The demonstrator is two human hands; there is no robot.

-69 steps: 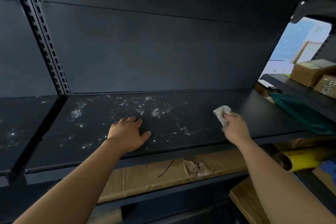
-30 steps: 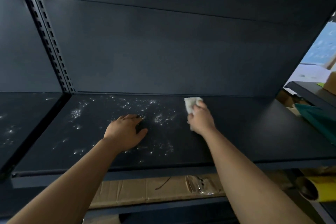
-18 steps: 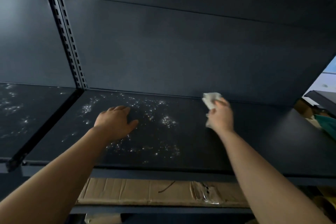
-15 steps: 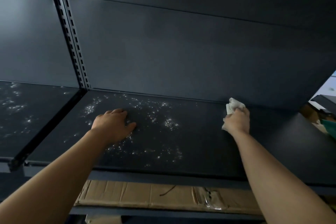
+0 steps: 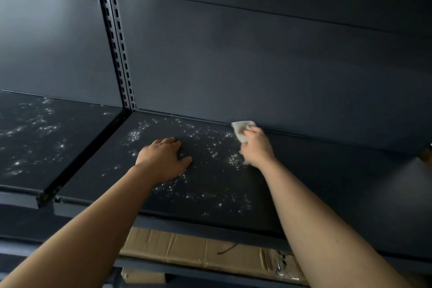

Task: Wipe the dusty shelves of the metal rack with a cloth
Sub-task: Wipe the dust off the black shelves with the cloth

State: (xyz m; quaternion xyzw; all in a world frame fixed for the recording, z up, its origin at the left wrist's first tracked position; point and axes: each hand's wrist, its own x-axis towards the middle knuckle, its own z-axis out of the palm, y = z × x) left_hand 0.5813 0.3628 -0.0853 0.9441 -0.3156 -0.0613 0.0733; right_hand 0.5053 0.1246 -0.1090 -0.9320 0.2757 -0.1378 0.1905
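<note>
The rack's back panel (image 5: 257, 54) rises behind the dark shelf (image 5: 327, 170), whose bare stretch runs open toward 3 o'clock. Dust speckles it toward 9 o'clock, up to the slotted post (image 5: 117, 42). Cardboard (image 5: 187, 250) lies below the front edge at 6 o'clock. The left grip (image 5: 163, 159) rests flat on the dust, fingers released. The right grip (image 5: 256, 147) grasps the cloth (image 5: 242, 128) at the back edge, 12 o'clock.

Bare shelf (image 5: 339, 182) is stretching away at three o'clock from the right hand (image 5: 256, 151), giving open room to pass. At twelve o'clock the back panel (image 5: 257, 65) is blocking just behind the cloth (image 5: 242, 128); at nine o'clock the left hand (image 5: 163, 159) is lying flat in the way, the slotted upright (image 5: 114, 42) standing beyond.
</note>
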